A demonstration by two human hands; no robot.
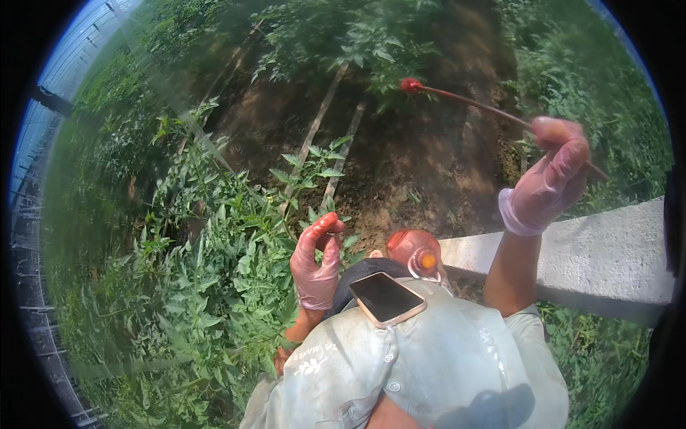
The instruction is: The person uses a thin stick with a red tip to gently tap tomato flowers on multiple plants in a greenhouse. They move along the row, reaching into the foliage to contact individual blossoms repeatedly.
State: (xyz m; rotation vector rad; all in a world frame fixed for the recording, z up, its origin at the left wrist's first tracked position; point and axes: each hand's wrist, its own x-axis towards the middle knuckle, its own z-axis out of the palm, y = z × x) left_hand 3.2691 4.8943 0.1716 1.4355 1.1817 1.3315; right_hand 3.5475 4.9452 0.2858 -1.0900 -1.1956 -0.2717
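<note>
My right hand [552, 171], in a thin translucent glove, is raised at the right and grips a slender reddish stick [471, 103]. The stick's far end carries a rounded tip [411, 85] soaked in red, pointing left over the soil path. My left hand [317, 265], also gloved, is beside the tomato plants [241, 257] with its fingers curled. Wet red liquid coats its forefinger; whether anything small sits between finger and thumb is unclear. Between my hands, by my knee, is a clear plastic bottle [410, 246] of red liquid, its neck towards me.
A smartphone [388, 299] with a dark screen rests on my lap against my pale shirt [445, 348]. To the right runs a concrete beam [600, 254]. Flat strips [321, 115] slant across the soil among the plants. More foliage [584, 86] lines the far right.
</note>
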